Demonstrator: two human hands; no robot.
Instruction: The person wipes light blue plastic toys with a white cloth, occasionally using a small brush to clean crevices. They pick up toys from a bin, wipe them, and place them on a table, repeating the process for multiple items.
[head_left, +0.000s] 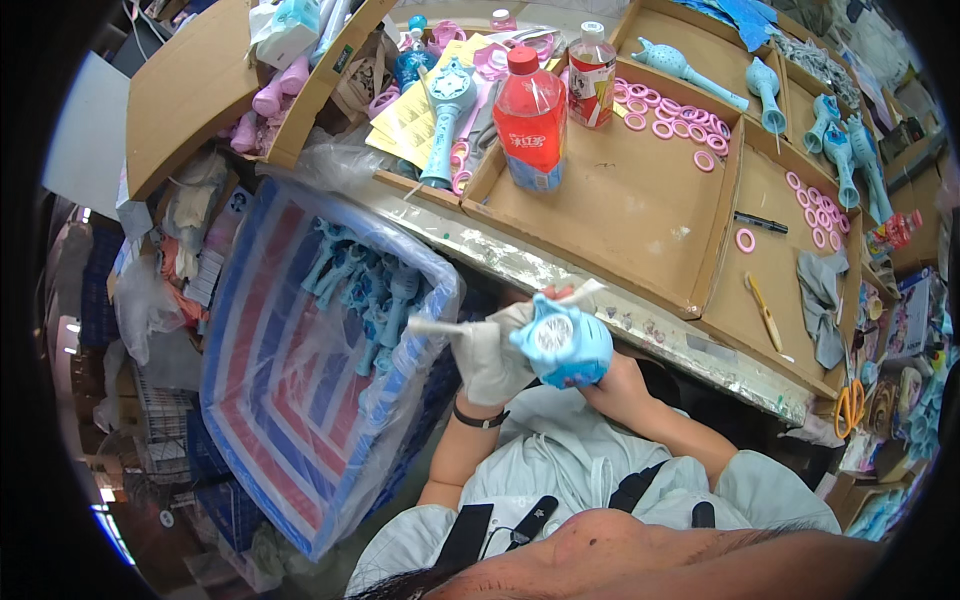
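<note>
A light-blue toy wand (580, 352) is held in front of my chest, its round head with a clear, silvery disc facing up. My left hand (492, 366), in a whitish glove, is closed at the left side of the head; white strip-like ends stick out on both sides of it. My bare right hand (622, 390) wraps round the lower part of the wand from the right. The handle is mostly hidden below the head and the right hand.
At left stands a striped, plastic-lined bin (265, 420) with several light-blue wands (370, 290). Cardboard trays (620, 230) on the bench hold pink rings (690, 125), a red-capped bottle (530, 120), a pen (762, 222), a yellow-handled tool (763, 310) and grey cloth (822, 310). Orange scissors (850, 408) hang right.
</note>
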